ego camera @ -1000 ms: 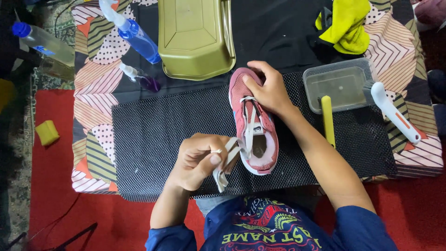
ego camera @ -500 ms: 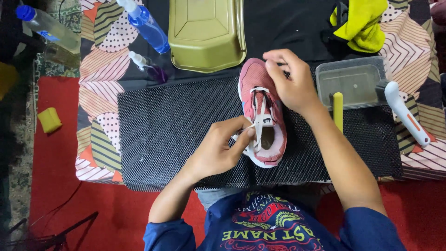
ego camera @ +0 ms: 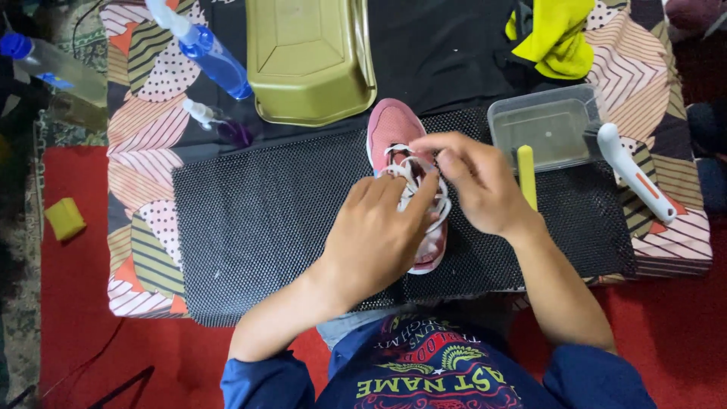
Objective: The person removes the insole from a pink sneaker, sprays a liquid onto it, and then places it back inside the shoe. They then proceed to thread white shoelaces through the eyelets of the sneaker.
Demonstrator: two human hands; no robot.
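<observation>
A blue spray bottle point(ego camera: 208, 53) lies far left, beside an upturned olive basin point(ego camera: 309, 59). On the black mesh mat point(ego camera: 257, 220), the left hand point(ego camera: 379, 235) and right hand point(ego camera: 473, 182) each pinch the white lace point(ego camera: 409, 170) of the pink shoe point(ego camera: 394, 125). A clear tub point(ego camera: 549, 125) sits right.

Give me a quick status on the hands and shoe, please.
Left hand and right hand both on white laces. Pink shoe on black mat. Nothing blocking.

Low table under a patchwork patterned cloth point(ego camera: 140, 163); a black mesh mat point(ego camera: 265, 220), olive tub point(ego camera: 309, 57) and blue spray bottle point(ego camera: 204, 49) lie on it.
</observation>
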